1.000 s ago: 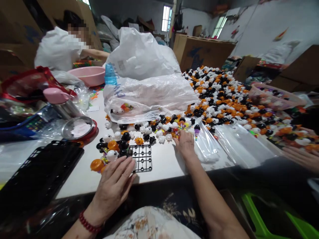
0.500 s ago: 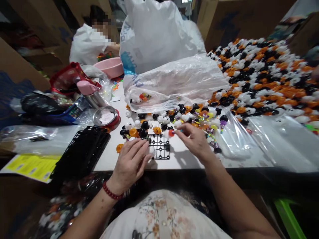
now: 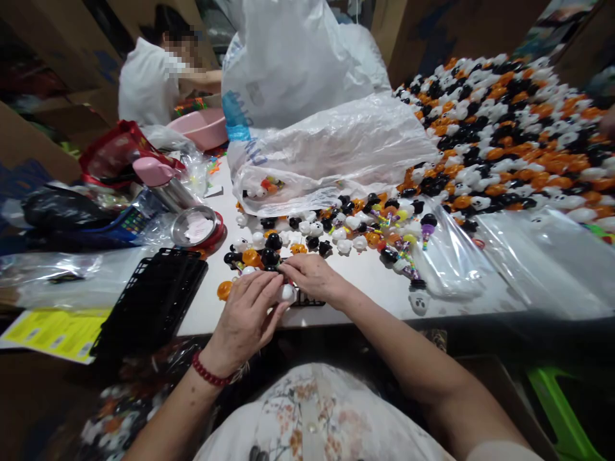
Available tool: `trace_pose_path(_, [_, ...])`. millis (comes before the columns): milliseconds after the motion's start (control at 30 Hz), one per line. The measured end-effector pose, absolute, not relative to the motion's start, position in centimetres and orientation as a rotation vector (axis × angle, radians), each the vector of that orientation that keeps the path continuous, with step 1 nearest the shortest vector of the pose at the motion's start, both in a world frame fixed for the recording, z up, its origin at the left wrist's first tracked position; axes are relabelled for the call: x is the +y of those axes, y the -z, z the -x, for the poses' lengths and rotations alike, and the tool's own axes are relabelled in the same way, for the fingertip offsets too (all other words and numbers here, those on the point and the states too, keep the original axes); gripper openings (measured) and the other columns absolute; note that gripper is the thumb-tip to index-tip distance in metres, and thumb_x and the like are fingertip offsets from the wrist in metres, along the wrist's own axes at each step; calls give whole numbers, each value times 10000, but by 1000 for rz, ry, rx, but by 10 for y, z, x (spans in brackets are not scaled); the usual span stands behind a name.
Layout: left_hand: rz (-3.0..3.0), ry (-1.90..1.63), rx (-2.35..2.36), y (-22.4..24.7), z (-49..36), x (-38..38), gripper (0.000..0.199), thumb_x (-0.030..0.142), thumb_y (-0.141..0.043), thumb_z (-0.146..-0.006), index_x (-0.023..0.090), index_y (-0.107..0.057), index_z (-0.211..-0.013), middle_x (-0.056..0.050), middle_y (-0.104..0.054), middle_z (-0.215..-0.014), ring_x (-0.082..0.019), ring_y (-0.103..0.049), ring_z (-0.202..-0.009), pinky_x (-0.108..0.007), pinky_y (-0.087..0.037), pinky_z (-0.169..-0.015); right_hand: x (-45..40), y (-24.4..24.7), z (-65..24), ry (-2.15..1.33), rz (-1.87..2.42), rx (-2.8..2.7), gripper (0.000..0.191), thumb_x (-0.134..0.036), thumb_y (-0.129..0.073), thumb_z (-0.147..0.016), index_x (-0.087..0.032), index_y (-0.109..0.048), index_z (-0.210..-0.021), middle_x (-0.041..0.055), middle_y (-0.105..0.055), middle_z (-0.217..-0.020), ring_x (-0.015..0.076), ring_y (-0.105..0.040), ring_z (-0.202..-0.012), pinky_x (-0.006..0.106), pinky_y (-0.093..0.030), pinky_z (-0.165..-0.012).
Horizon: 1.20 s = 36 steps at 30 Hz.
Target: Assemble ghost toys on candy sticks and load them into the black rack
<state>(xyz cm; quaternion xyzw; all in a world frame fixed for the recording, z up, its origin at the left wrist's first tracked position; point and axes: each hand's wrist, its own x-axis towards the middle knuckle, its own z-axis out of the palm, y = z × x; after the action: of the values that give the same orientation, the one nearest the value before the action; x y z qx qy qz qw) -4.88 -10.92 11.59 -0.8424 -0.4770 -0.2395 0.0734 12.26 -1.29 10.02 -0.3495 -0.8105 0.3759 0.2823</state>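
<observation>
A black plastic grid (image 3: 312,303) lies flat at the table's front edge, mostly covered by my hands. My left hand (image 3: 250,307), with a red bead bracelet at the wrist, curves over its left side. Between that thumb and the fingers shows a round white toy head (image 3: 287,293). My right hand (image 3: 312,276) reaches across the grid, its fingertips pinched together beside the left fingers; what they hold is hidden. Close by lie black toy heads (image 3: 270,257), an orange toy head (image 3: 252,257) and another orange piece (image 3: 224,290).
Black grids (image 3: 148,301) are stacked at left, near a metal tin (image 3: 193,227) and a pink-topped flask (image 3: 166,182). A large white bag (image 3: 307,70) stands behind. At right are clear bags (image 3: 542,262) and a big toy heap (image 3: 509,141). A person (image 3: 148,83) works beyond a pink basin (image 3: 204,128).
My right hand has moved left and down onto the grid, from holding a small red and white piece above its right side. My left hand stays in place over the grid.
</observation>
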Motion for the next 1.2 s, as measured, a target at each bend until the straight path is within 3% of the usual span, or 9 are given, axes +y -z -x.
trace_pose_path(133, [2523, 636, -1380, -119, 47, -103, 618, 273, -620, -894, 140, -385, -1450, -154, -594, -1336, -291, -523, -1235, -446, -421, -1026, -15, -91, -118, -1026, 959, -2162, 247, -179, -503, -946, -157, -636, -739, -4, -578, -734, 114, -517, -715, 217, -393, -694])
trace_pose_path(333, [2493, 571, -1213, -114, 47, -90, 441, 294, -542, -939, 171, -510, -1362, -118, -643, -1296, -306, -585, -1152, -446, -410, -924, -23, -85, -122, -1102, 975, -2137, 225, -159, -497, -945, -168, -664, -794, -11, -577, -782, 108, -549, -763, 209, -434, -741])
trace_pose_path(533, [2504, 619, -1199, -114, 48, -90, 345, 288, -537, -940, 166, -578, -1260, -112, -690, -1190, -294, -605, -1127, -435, -423, -900, -25, -87, -204, -655, 1169, -2056, 219, -193, -525, -943, -191, -682, -1095, 84, -642, -1066, 181, -590, -982, 307, -468, -910])
trace_pose_path(633, [2511, 630, -1199, -114, 50, -91, 343, 286, -547, -935, 169, -580, -1256, -111, -690, -1183, -291, -606, -1126, -434, -430, -905, -11, -81, -272, -227, 1620, -2064, 334, -64, -528, -844, -205, -714, -1082, 101, -618, -1035, 224, -570, -964, 335, -475, -851])
trace_pose_path(767, [2504, 649, -1201, -111, 51, -91, 307, 275, -538, -938, 210, -600, -1232, -93, -689, -1179, -284, -601, -1139, -433, -435, -920, 6, -75, -326, 94, 2038, -2103, 287, -128, -509, -880, -212, -724, -1051, 103, -616, -959, 219, -576, -842, 311, -430, -731])
trace_pose_path(933, [2494, 650, -1175, -108, 51, -91, 288, 284, -548, -934, 184, -618, -1195, -111, -682, -1178, -297, -594, -1140, -440, -444, -918, 21, -67, -322, 54, 2190, -2105, 313, -373, -432, -991, -222, -705, -1018, 93, -683, -883, 218, -620, -775, 301, -370, -656])
trace_pose_path(1200, [2481, 644, -1200, -115, 49, -93, 285, 289, -536, -937, 177, -626, -1183, -122, -675, -1191, -297, -590, -1149, -441, -455, -938, 13, -60, -301, -163, 1981, -1673, 171, -312, -496, -913, -230, -645, -926, 34, -688, -794, 185, -602, -690, 280, -366, -627])
